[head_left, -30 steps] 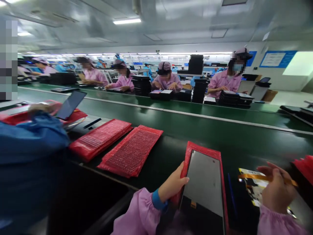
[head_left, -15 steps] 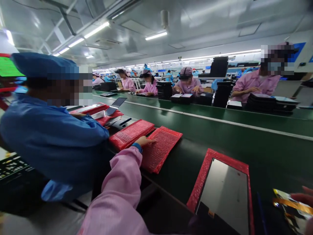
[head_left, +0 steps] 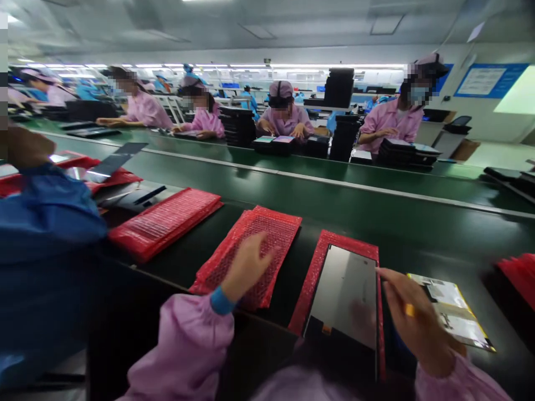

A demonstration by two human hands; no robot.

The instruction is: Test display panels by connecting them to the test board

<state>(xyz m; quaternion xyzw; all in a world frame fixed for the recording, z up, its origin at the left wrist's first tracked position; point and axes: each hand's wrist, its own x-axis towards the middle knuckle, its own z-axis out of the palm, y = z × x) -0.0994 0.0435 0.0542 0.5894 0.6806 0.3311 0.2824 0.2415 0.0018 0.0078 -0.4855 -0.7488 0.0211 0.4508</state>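
My left hand [head_left: 246, 267], with a blue band at the wrist, is over a stack of red bubble-wrap bags [head_left: 267, 223]. Its fingers are apart and slightly blurred; contact with the top bag cannot be made out. To the right, a flat grey display panel [head_left: 345, 278] with a black lower strip lies on another red bubble-wrap bag [head_left: 309, 284]. My right hand [head_left: 412, 312], a yellow band on one finger, is open beside that panel, fingertips at its right edge. Partly behind this hand lies a silver battery pack-like sheet [head_left: 462, 320] with yellow edges.
Another stack of red bags [head_left: 167, 223] lies to the left, near a co-worker's blue sleeve [head_left: 45, 211]. More red bags [head_left: 520, 284] are at the far right. A pale strip [head_left: 334, 181] runs along the green bench. Co-workers in pink sit across it among black stacked trays [head_left: 237, 127].
My view has swung right. My left hand has lifted from its pointing touch on the bags and spread. My right hand has come away from the silver sheet to the panel's edge.
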